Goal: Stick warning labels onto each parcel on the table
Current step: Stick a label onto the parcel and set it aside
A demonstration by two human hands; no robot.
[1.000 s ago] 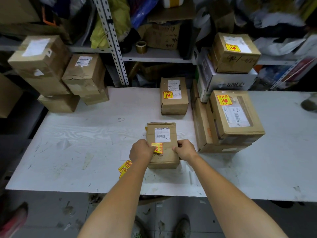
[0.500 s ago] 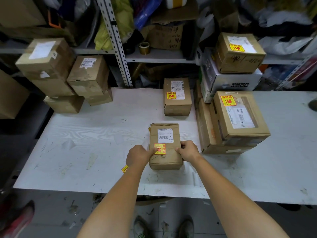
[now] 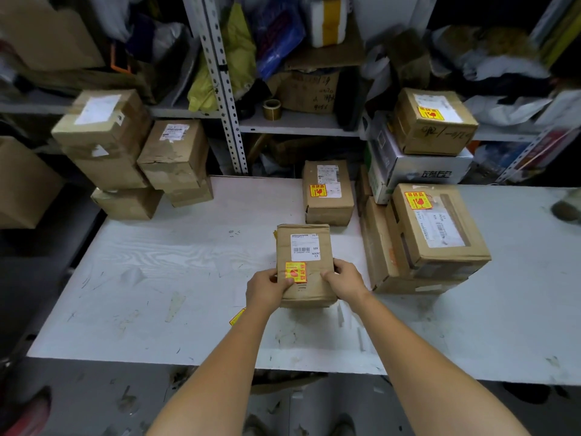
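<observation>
Step in hand: seating the warning label [image 3: 295, 272] on the parcel [image 3: 303, 247]. The parcel lies flat on the table [image 3: 157, 278], between my 2 grips. The left grip [image 3: 267, 287] is clamped on its left edge, thumb lying on the label's near-left corner; the right grip [image 3: 344, 278] is clamped on its right edge, fingers curled over the top face. The label sits just ahead of my left thumb, below the white shipping slip [image 3: 305, 246]; its surface looks slightly puckered, so I judge it not fully pressed down.

To do this well: let the right grip steady the parcel; sweep the left thumb from the label's centre outward to each edge; finish on the 4 corners; leave the barcode on the slip uncovered.

Spare labels [image 3: 237, 316] lie on the table just under my left wrist; 1 labelled parcel [image 3: 327, 193] stands just beyond the grips; a labelled stack [image 3: 437, 228] stands right of my right grip; stacked boxes [image 3: 103, 136] far left of my left grip show no yellow label, so are probably next.
</observation>
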